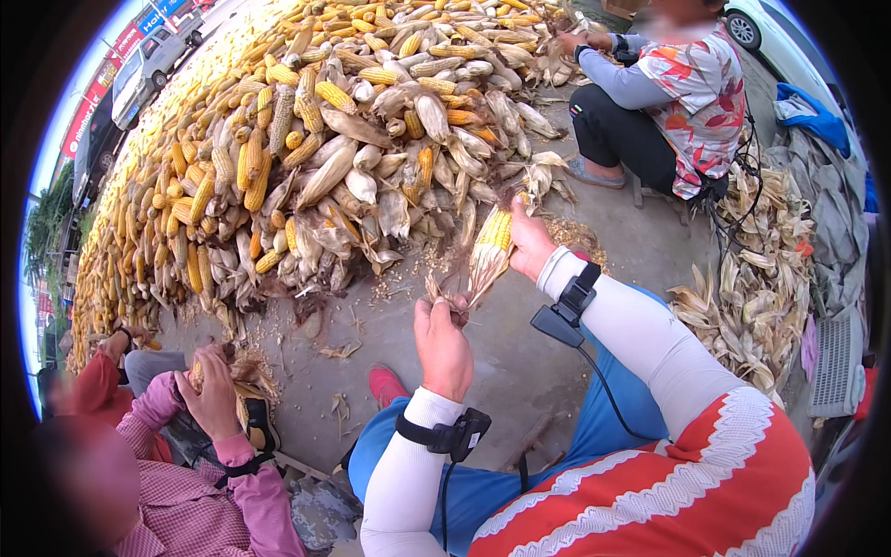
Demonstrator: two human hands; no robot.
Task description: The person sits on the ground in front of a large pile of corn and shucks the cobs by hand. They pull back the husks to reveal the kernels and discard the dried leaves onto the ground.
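An ear of corn (pixel 495 233) with yellow kernels bare at its upper part hangs between my hands, its dry husk (pixel 485 273) drawn down along the lower part. Around the ear's upper right side my right hand (pixel 531 239) is closed. The fingers of my left hand (pixel 443 344) pinch the husk at the lower end, where strands gather near the fingertips. Beyond both hands rises a large heap of corn ears (pixel 327 167), some bare and yellow, others wrapped in pale husks.
A person in a patterned shirt (pixel 703 104) sits at upper right; co-workers, one in a pink checked shirt (pixel 188 508), sit at left. Discarded husks (pixel 759 278) lie right, beside a grey plastic crate (pixel 835 362). Loose kernels (pixel 397 285) dot the concrete. Cables run from my wrist straps.
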